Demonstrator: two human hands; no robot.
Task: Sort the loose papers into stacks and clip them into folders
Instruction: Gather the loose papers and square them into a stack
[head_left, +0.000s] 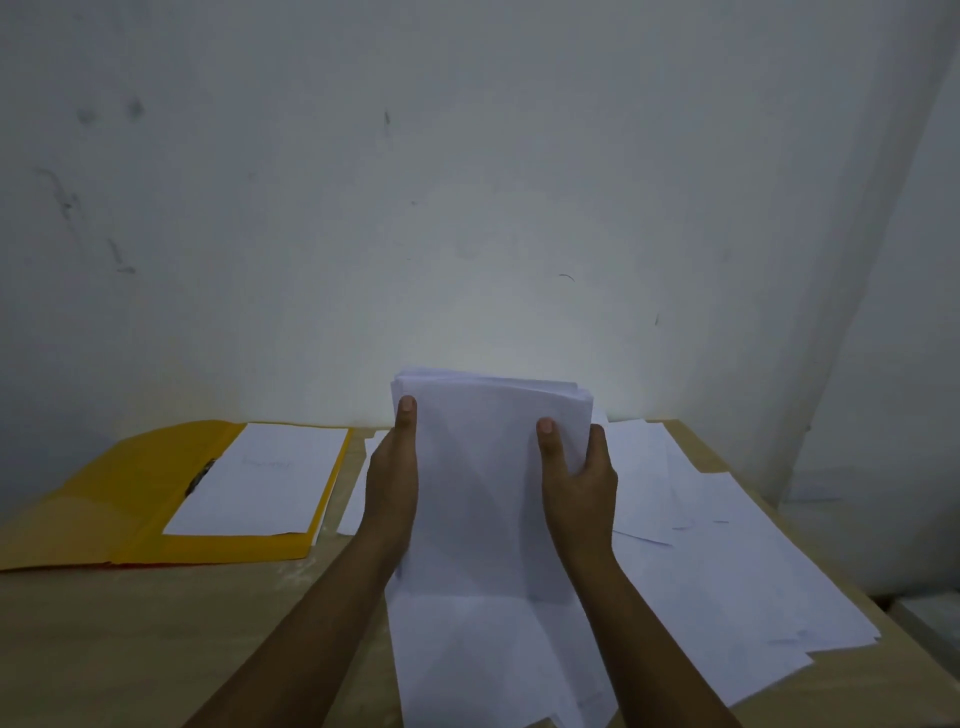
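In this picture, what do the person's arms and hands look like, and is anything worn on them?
Both forearms are bare up to the bottom edge of the picture: no sleeves are visible. The left hand and the right hand wear no gloves, and I see no rings, watch or bracelet. The thumbnails that show are short and unpainted.

A light wooden counter (156, 649) is set against a pale wall. On its left part an open yellow folder (119, 499) is laid flat, and a white sheet (260, 480) is held inside it under a dark clip (200, 475) at the sheet's left edge. The right part is covered by loose white papers (727, 571), spread in overlapping layers and fanned towards the counter's right edge. More sheets (353, 499) are seen just beside the folder's right edge.
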